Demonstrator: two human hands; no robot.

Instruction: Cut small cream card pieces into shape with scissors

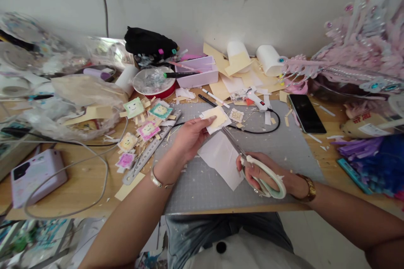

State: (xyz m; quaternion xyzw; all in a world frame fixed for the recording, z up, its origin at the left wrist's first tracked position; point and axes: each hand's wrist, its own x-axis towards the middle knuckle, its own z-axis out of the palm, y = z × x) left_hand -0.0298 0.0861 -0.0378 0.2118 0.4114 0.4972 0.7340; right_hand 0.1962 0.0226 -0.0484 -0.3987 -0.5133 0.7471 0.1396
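Observation:
My left hand (189,136) pinches a small cream and white paper piece (216,118) above the grey cutting mat (284,151). My right hand (261,172) grips pale green scissors (257,168), whose blades reach up to the lower edge of that paper piece. A larger white sheet (222,157) lies on the mat under both hands. Several small square paper faces (148,129) in green, pink and yellow lie left of the mat beside a metal ruler (151,149).
A black phone (306,113) lies right of the mat. A glue gun (257,98) with a black cord, pens, a white box (197,71) and paper rolls sit at the back. A lilac instant camera (34,174) and plastic bags are on the left; pink ornaments on the right.

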